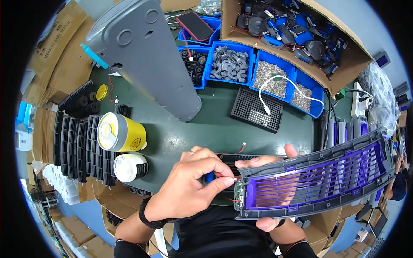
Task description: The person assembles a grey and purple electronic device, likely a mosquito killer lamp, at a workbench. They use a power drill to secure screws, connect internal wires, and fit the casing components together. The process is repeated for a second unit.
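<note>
We held the panel [318, 181] above the near side of the table [172, 139], with its board end toward the left hand [187, 182]. The right hand [284, 185] supported it from behind: its palm showed through the slats, and its digits reached past both long edges, closed about the panel. The left thumb and forefinger were pinched together on a small white piece [234, 179] at the corner of the board [239, 194]; we could not tell whether this was a plug or whether it was seated.

Status, as we judged it: the purple grille [344, 172] lay inside the dark frame [309, 160], so that stage appeared complete. The board was in place at the end of the panel, with a red wire [235, 200] beside it. The detail at the white piece appeared to be the step in hand, and we counted it as unfinished. No cover lay over the board, and the panel was not joined to the grey housing [150, 60], which stood apart at the far left.

A loose lead [243, 145] lay on the table beyond the hands. More panels [343, 132] stood at the right, and the carton [361, 56] held many blue and grey parts
</note>
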Available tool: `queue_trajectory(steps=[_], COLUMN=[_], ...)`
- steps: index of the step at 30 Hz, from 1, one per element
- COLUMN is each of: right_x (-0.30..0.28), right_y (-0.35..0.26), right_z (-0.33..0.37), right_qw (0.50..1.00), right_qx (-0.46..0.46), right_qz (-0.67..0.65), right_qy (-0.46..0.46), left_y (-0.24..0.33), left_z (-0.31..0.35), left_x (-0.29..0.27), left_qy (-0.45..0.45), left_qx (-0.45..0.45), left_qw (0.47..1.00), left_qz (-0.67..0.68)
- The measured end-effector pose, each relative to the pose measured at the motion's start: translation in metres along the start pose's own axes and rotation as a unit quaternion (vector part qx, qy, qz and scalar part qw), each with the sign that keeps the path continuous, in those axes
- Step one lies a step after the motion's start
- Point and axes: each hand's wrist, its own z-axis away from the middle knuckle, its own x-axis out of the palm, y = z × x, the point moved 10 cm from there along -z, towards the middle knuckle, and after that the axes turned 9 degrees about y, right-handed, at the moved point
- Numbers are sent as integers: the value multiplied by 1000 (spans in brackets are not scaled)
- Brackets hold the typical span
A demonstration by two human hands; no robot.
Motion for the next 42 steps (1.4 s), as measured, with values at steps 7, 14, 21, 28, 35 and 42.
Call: queue_trajectory(steps=[7, 14, 21, 28, 35, 42], right_x=[2, 7, 10, 17, 17, 9], right_y=[-2, -4, -3, -6, 0, -1], right_z=[2, 2, 2, 4, 5, 5], right_qw=[1000, 999, 998, 990, 993, 994], right_qx=[-9, -28, -32, -35, 4, -13], right_qz=[-26, -18, 1, 68, 38, 37], right_qy=[-14, -43, -57, -116, -108, -99], left_y=[2, 12, 25, 38, 33, 26], left_z=[4, 7, 11, 16, 12, 7], left_x=[7, 5, 8, 12, 14, 17], left_qy=[-11, 39, 64, 91, 122, 74], left_qx=[21, 82, 178, 238, 213, 193], left_qw=[1000, 994, 973, 937, 941, 960], left_qz=[10, -56, -134, -237, -232, -187])
